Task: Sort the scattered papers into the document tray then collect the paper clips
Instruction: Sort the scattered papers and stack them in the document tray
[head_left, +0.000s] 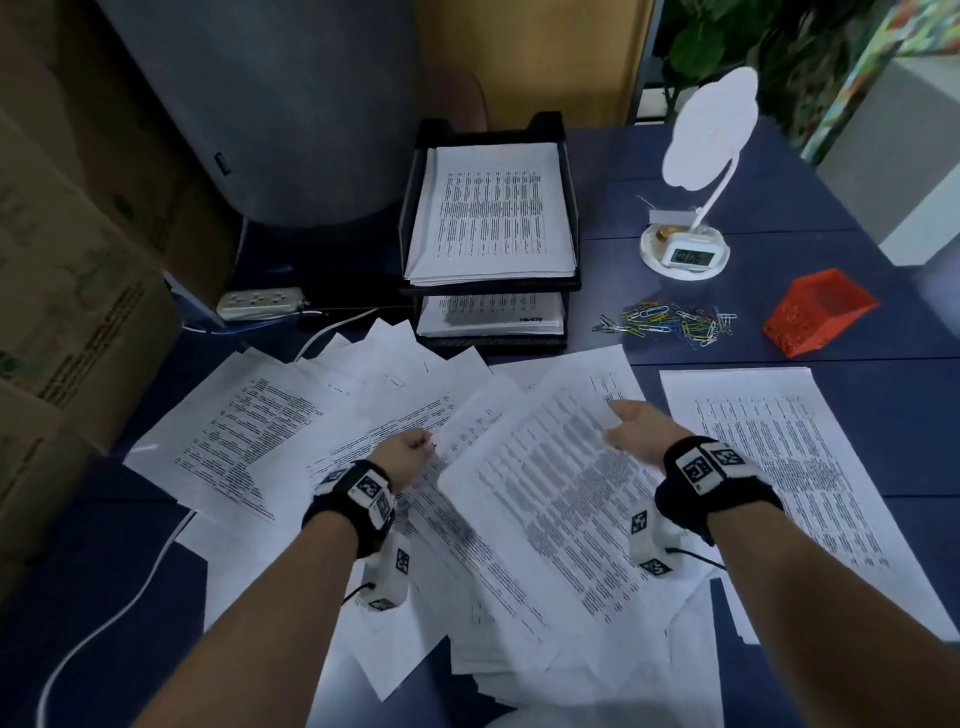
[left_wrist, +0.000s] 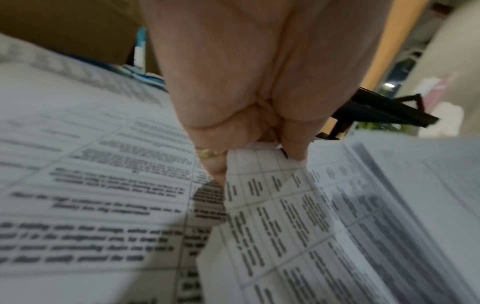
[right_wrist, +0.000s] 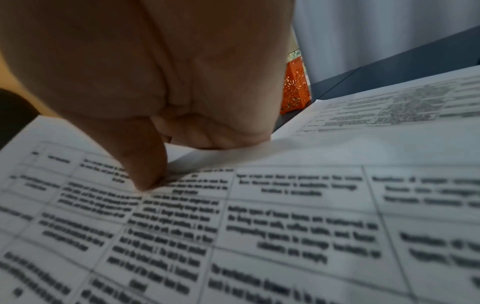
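The scattered papers (head_left: 395, 457) lie fanned and overlapping across the near half of the blue bench (head_left: 675, 171), with one printed sheet (head_left: 789, 457) lying apart to the right. The left hand (head_left: 408, 460) pinches the corner of a table-printed sheet (left_wrist: 262, 197) between thumb and fingers; the right hand (head_left: 636, 428) grips the far edge of a lifted sheet (head_left: 561, 499), thumb on top and fingers curled beneath.

To gather well, each hand should probably take sheets by a corner, slide them together, square the edges against the bench, then carry the bundle flat so nothing slips out.

The black two-tier document tray (head_left: 410, 187) stands just beyond the spread; its upper tier already holds a stack of printed pages (head_left: 493, 213), its lower tier another, thinner stack. The coloured paper clips (head_left: 670, 322) lie loose in a heap to the tray's right. Near them, the orange perforated box (head_left: 815, 317) lies tipped; no contents show.
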